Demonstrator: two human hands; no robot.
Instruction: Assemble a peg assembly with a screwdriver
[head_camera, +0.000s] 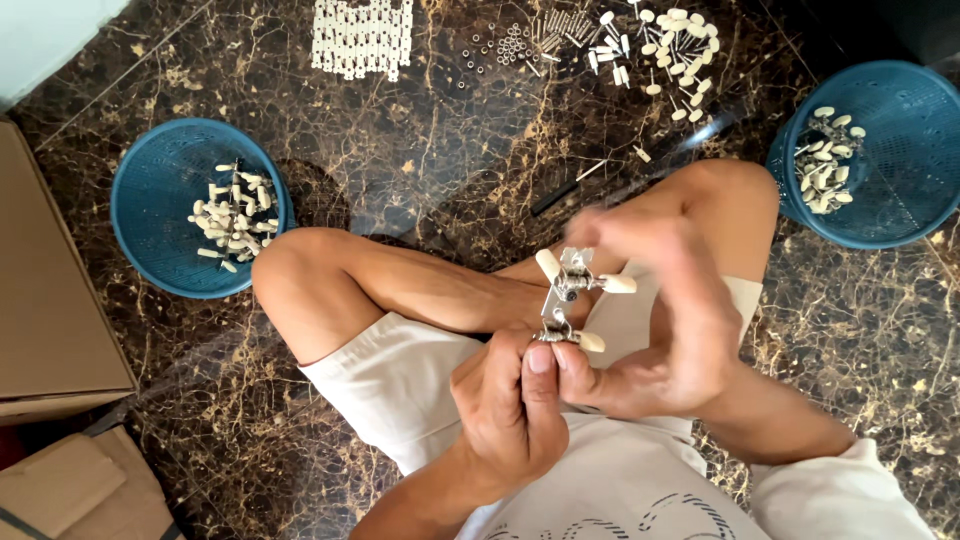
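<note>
**Both hands up close, legs crossed**

Left hand (510, 395) sits low and centred, fingers curled tight, thumb pressed upward in a pinch. Right hand (665, 320) arches over from the right, fingers blurred at the top, thumb meeting the left one. Forearms angle in from below. Bare knees spread wide, shins crossed beneath.

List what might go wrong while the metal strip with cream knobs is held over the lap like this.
1. The strip is pinched only at its lower end by the left hand; it may slip while the blurred right hand works on it.
2. A dropped part could be hard to spot on the mottled floor.
3. Loose knobs lie unboxed and may scatter.
</note>
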